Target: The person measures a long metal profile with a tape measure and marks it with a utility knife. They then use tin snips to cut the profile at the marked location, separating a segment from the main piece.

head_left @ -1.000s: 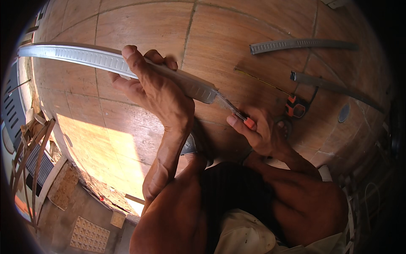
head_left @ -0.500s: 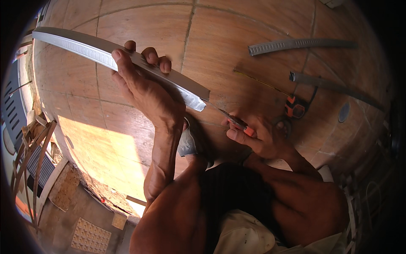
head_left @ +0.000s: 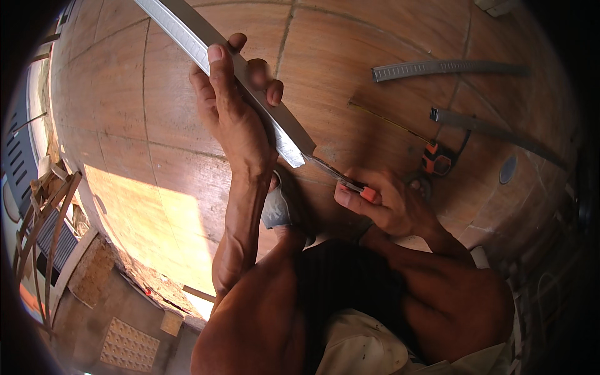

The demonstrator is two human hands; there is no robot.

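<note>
Our left hand (head_left: pixel 234 119) clamps the grey trim strip (head_left: pixel 237 69) steady, upper left; our right hand (head_left: pixel 387 203) fist-grips a utility knife (head_left: pixel 340 178) at its cut end.

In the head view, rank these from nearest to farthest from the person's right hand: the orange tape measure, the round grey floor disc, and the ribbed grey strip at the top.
From the right hand:
1. Orange tape measure, just up and right.
2. Round grey floor disc, farther right.
3. Ribbed grey strip, at the top.
</note>
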